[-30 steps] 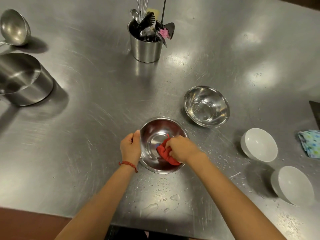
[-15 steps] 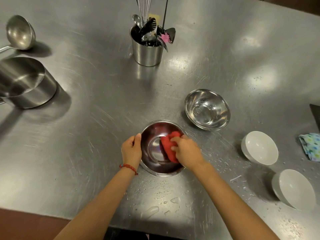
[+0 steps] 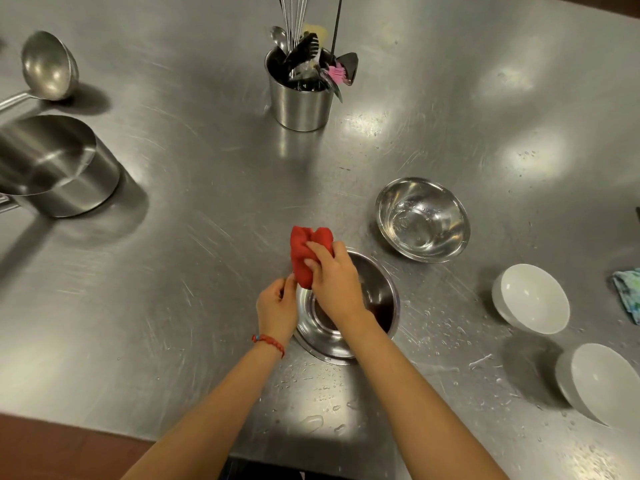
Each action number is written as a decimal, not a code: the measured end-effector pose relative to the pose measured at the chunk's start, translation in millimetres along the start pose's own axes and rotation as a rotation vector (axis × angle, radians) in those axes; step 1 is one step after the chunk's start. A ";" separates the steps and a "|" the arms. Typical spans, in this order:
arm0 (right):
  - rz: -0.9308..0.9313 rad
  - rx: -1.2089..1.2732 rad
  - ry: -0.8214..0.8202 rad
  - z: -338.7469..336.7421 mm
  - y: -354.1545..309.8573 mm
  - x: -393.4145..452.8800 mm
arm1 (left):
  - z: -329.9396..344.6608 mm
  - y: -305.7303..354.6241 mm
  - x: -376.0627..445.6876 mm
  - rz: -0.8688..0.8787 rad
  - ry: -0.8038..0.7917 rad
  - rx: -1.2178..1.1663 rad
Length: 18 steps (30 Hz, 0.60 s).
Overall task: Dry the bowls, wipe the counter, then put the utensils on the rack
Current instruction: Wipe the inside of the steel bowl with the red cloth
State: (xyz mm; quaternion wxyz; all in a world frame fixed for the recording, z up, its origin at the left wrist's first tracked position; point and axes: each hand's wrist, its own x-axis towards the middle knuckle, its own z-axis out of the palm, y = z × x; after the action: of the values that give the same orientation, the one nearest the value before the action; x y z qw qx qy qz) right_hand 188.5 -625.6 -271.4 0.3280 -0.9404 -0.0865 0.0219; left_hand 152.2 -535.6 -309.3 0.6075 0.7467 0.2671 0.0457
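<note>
A big shiny steel counter (image 3: 180, 306) fills the whole view, scratched all over and wet with little drops near the front edge.

Close to the person sits a steel bowl (image 3: 374, 299), tipped up a bit on its left side. The left hand (image 3: 277, 308) pinches the bowl's left rim with the thumb and fingers – its grip is clenched on the rim. A red bracelet (image 3: 268, 342) sits on that wrist. The right hand (image 3: 334, 280) is above the bowl, and its grip is closed tight around a bunched red cloth (image 3: 304, 254). The cloth sticks up past the far rim of the bowl, over the counter.

Behind and to the right is a second steel bowl (image 3: 422, 220), standing flat, with water drops inside it. It is near the first bowl but not touching it. Farther right are two white bowls – one (image 3: 531, 299) near the middle right and one (image 3: 602, 384) closer to the front, both leaning to one side. A blue and green cloth (image 3: 628, 289) peeks in at the right edge.

At the back stands a steel cup (image 3: 299, 102) full of utensils (image 3: 311, 60): a whisk, a spoon, black tools and something pink. On the far left are a steel pot (image 3: 55, 168) and a ladle (image 3: 48, 67) lying behind it.
</note>
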 end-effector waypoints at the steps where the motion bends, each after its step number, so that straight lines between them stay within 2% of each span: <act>1: 0.003 -0.041 0.005 -2.8 2.5 2.4 | 0.2 0.8 0.0 0.000 0.003 -0.005; 6: 0.266 -0.141 0.077 -35.7 28.6 11.9 | 0.7 1.2 -3.7 -0.032 0.014 -0.047; 9: 0.276 -0.257 0.066 -56.1 47.1 -6.4 | 1.8 0.8 -8.4 -0.029 0.043 -0.058; 18: 0.393 -0.008 0.097 -75.0 58.0 -89.1 | 3.1 3.0 -20.4 -0.056 0.096 -0.069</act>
State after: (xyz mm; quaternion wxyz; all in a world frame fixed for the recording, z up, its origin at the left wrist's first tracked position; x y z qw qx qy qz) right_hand 116.7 -732.1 -249.9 0.3177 -0.9404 0.1144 0.0396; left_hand 137.1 -548.0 -302.1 0.6206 0.7143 0.3150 0.0735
